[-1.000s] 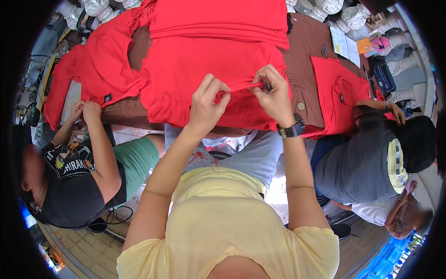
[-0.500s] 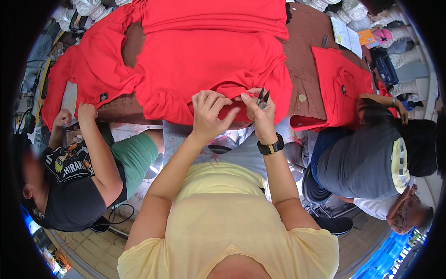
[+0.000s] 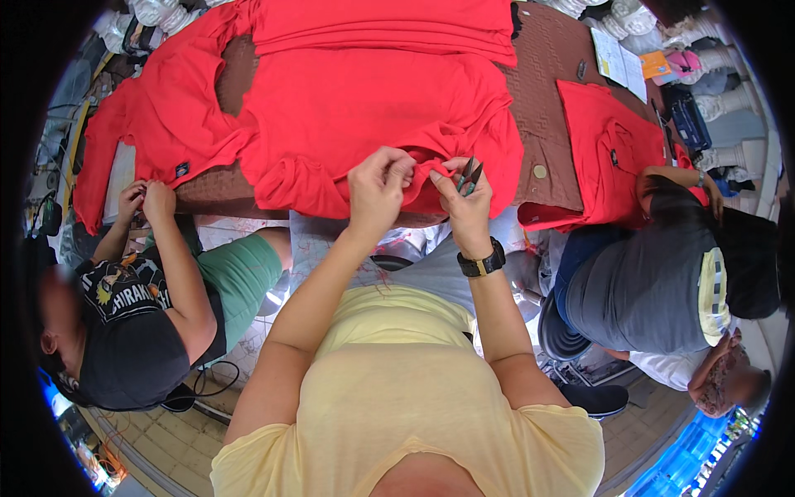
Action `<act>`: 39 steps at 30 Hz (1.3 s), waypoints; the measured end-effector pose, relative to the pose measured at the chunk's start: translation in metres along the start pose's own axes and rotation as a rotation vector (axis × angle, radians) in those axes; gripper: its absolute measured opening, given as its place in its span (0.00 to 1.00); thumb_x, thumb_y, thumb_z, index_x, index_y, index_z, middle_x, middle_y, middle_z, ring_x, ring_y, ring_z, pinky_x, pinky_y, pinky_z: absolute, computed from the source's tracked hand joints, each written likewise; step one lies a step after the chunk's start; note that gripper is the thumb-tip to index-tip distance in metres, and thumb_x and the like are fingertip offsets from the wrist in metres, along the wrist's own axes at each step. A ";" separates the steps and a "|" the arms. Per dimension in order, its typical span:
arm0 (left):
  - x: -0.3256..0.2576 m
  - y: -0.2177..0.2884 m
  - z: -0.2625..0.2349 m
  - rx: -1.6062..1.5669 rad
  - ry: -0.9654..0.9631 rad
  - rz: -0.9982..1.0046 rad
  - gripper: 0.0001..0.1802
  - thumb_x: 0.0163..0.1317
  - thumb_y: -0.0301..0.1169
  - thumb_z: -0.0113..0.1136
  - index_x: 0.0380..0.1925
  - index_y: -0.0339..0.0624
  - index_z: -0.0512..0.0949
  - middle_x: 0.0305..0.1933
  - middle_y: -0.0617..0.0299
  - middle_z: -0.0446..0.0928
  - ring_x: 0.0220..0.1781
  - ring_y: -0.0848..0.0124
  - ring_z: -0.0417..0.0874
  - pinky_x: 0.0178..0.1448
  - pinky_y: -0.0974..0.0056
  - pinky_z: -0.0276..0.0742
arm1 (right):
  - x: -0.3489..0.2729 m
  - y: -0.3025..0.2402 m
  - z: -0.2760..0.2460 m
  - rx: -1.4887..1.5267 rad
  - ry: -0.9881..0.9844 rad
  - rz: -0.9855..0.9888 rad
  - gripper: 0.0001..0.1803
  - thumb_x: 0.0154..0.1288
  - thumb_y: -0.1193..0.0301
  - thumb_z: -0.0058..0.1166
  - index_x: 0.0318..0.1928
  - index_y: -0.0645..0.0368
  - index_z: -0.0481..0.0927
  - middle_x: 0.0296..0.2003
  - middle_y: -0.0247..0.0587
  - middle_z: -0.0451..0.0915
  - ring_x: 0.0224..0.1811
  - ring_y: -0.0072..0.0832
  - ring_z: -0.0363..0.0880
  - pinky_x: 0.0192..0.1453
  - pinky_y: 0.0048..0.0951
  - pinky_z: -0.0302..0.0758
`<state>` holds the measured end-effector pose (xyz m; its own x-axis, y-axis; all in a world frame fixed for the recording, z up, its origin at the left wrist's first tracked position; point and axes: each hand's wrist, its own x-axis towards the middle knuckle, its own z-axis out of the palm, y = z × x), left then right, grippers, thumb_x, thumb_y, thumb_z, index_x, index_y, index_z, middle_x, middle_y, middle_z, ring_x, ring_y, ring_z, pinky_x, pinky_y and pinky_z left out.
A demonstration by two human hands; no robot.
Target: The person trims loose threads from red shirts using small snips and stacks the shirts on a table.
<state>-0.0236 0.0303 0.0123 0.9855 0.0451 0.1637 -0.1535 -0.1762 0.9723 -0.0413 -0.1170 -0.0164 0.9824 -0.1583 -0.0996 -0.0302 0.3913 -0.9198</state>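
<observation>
A large red garment (image 3: pixel 364 99) lies spread on the table in front of me, its near edge bunched into folds. My right hand (image 3: pixel 465 203) is closed around a pair of thread snips (image 3: pixel 469 176), whose dark blades point up and stand apart. Thumb and fingertips of that hand also pinch a raised fold of the red cloth. Beside the fold, to its left, my left hand (image 3: pixel 379 189) is closed, fingertips drawn together close to the cloth. Whatever those fingertips hold, if anything, is too small to make out.
Brown cloth (image 3: pixel 542 124) covers the table. Folded red fabric (image 3: pixel 381 29) lies farther back, with more red garments at left (image 3: pixel 178 108) and right (image 3: pixel 609 149). Co-workers sit on both sides, the left one (image 3: pixel 157 306) with hands together. An open notebook (image 3: pixel 617 62) lies far right.
My left hand has gone from spread fingers to a closed pinch beside the fold. My right hand keeps the snips and cloth. The left co-worker's hands have come together.
</observation>
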 end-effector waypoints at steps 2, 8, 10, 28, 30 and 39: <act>0.001 0.002 -0.007 -0.035 0.040 -0.021 0.06 0.73 0.26 0.57 0.41 0.34 0.79 0.28 0.62 0.81 0.29 0.77 0.80 0.34 0.70 0.76 | 0.002 -0.002 -0.004 0.001 0.016 0.008 0.11 0.61 0.77 0.67 0.42 0.56 0.79 0.33 0.25 0.73 0.29 0.11 0.66 0.30 0.16 0.62; -0.010 0.041 -0.050 0.637 -0.285 0.342 0.11 0.68 0.29 0.60 0.47 0.37 0.77 0.36 0.57 0.81 0.41 0.64 0.82 0.50 0.60 0.74 | 0.008 -0.033 -0.006 -0.385 -0.074 -0.203 0.14 0.62 0.74 0.67 0.46 0.61 0.78 0.30 0.28 0.76 0.26 0.11 0.68 0.27 0.18 0.61; -0.015 0.033 -0.062 0.677 -0.409 0.245 0.12 0.68 0.27 0.59 0.49 0.37 0.76 0.40 0.55 0.82 0.43 0.63 0.81 0.52 0.60 0.74 | 0.019 -0.055 -0.008 -0.723 -0.149 -0.394 0.16 0.65 0.72 0.65 0.51 0.62 0.79 0.30 0.34 0.81 0.24 0.12 0.70 0.24 0.20 0.62; -0.012 0.030 -0.110 0.821 -0.445 0.155 0.18 0.55 0.28 0.73 0.41 0.36 0.75 0.43 0.56 0.79 0.50 0.60 0.79 0.60 0.60 0.70 | 0.044 -0.009 0.018 -0.842 -0.067 -0.640 0.18 0.61 0.67 0.67 0.49 0.61 0.81 0.43 0.48 0.80 0.43 0.46 0.83 0.42 0.42 0.77; -0.007 0.028 -0.110 0.538 -0.397 0.041 0.17 0.55 0.26 0.73 0.41 0.36 0.75 0.41 0.57 0.80 0.48 0.64 0.81 0.57 0.61 0.72 | 0.046 -0.001 0.017 -0.974 -0.182 -0.473 0.09 0.61 0.75 0.62 0.42 0.61 0.80 0.41 0.48 0.82 0.43 0.51 0.83 0.44 0.43 0.78; -0.015 0.027 -0.102 0.446 -0.327 0.101 0.15 0.55 0.26 0.73 0.38 0.36 0.76 0.36 0.57 0.81 0.44 0.61 0.82 0.52 0.60 0.74 | 0.035 -0.060 0.016 -0.818 -0.021 -0.775 0.14 0.54 0.83 0.56 0.43 0.61 0.81 0.42 0.43 0.77 0.36 0.39 0.80 0.39 0.37 0.78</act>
<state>-0.0495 0.1250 0.0536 0.9496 -0.2885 0.1228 -0.2726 -0.5658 0.7782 -0.0024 -0.1314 0.0411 0.7911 -0.0823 0.6061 0.4851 -0.5190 -0.7038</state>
